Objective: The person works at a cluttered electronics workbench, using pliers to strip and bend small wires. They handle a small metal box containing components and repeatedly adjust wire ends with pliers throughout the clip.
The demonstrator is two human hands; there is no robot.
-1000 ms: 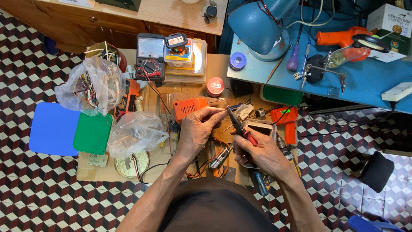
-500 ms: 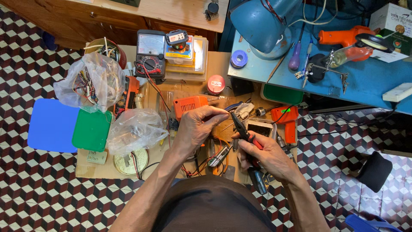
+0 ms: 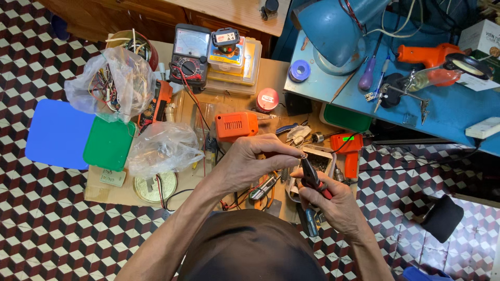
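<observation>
Both forearms reach forward from the bottom of the view and converge over the middle. The left hand (image 3: 245, 164) curls palm-down, thumb and forefinger pinched together at their tips. The right hand (image 3: 336, 200) (fingers wrapped in a fist-like grip) sits just beside it, knuckles up

A single head-worn camera looks almost straight down from above the person's own head, close over the low wooden worktop (image 3: 271, 73). It faces the worktop's far edge, with the patterned tile floor (image 3: 41, 229) to the left and a blue bench (image 3: 448, 114) at the upper right.
</observation>
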